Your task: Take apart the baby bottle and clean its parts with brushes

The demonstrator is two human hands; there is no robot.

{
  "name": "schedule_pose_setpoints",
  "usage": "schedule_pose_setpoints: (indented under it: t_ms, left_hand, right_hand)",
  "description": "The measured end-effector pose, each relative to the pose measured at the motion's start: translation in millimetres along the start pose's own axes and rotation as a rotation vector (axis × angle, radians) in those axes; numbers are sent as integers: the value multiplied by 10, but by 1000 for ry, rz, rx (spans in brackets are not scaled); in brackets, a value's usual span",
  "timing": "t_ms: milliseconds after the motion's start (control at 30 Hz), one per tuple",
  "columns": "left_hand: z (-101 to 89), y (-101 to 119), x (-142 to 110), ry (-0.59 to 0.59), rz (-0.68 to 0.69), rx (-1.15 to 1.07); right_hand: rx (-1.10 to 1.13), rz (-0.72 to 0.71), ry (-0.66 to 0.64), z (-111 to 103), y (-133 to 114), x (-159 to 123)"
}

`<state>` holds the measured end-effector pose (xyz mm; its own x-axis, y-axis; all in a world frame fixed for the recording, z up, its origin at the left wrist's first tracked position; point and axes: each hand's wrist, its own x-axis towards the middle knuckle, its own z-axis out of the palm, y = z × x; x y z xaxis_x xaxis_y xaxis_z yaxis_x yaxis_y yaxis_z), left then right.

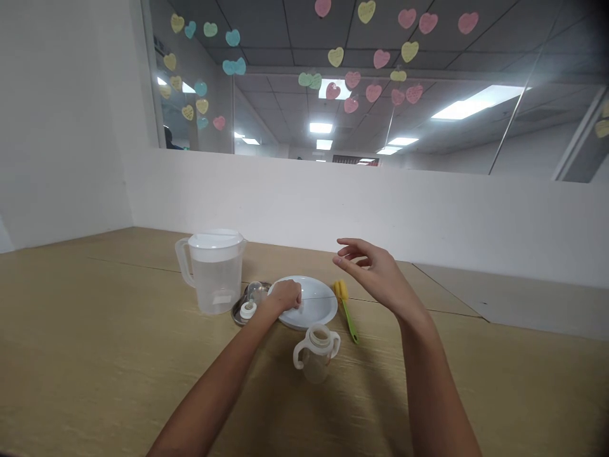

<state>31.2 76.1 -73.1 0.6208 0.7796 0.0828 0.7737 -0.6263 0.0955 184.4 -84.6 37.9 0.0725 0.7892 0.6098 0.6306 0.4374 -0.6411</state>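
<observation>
My left hand [287, 294] reaches over the left side of a shallow white basin [323, 311]. Its fingers are curled closed, and whatever they grip is hidden. Raised above the table at the right, my right hand [368, 270] holds nothing, its fingers apart. A clear baby bottle [317, 367] with two white handles stands upright and uncapped in front of the basin. Left of the basin, a round metal tray [236, 316] bears a white bottle collar with a nipple [247, 310] and a clear dome cap [255, 291]. A bottle brush [349, 320], yellow-headed with a green handle, lies right of the basin.
A translucent lidded pitcher [219, 279] stands at the back left, its handle facing left. The wooden table [95, 343] meets a white wall [285, 203] behind. Above that, a window [285, 101] carries heart-shaped sticky notes. A grey panel [514, 298] lies at the right.
</observation>
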Motion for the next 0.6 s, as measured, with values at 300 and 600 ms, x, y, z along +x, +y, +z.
schedule_pose_setpoints:
  t_ms: [300,600]
  left_hand:
    - [175,14,68,-35,65,-177]
    - [-104,-24,-66,24,241,-588]
  right_hand:
    - [-14,-5,-29,10,-5,-1]
    - [-43,24,-72,58,101,66]
